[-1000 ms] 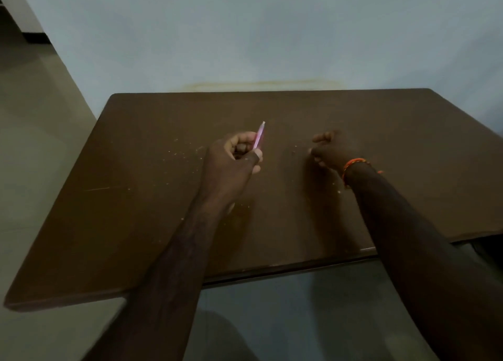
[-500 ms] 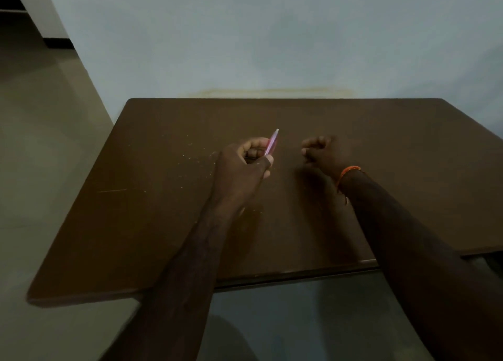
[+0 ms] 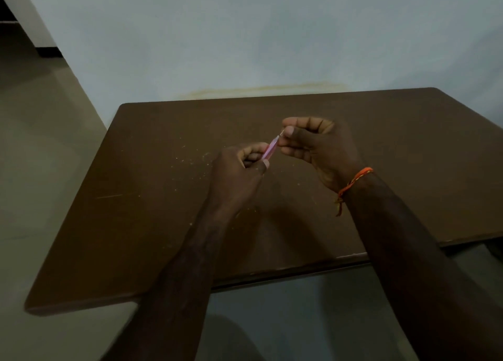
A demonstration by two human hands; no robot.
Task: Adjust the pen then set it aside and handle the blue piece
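A: Where is the pink stick [image 3: 270, 150] at this moment?

B: It is held above the table [image 3: 141, 224], near the middle, tilted up and to the right. Its lower part is gripped by the left hand [image 3: 239, 175], fingers curled round it in a fist.

A: And the right hand [image 3: 318, 148]?

B: The stick's top end is met by it. Something tiny and pale [image 3: 283, 132] is pinched there between thumb and forefinger; what it is cannot be told. The other fingers are loosely curled. An orange thread [image 3: 353, 181] is worn at that wrist.

A: The tabletop?

B: Pale crumbs [image 3: 190, 159] are seen scattered left of the hands, and a wall [image 3: 245, 34] is seen behind.
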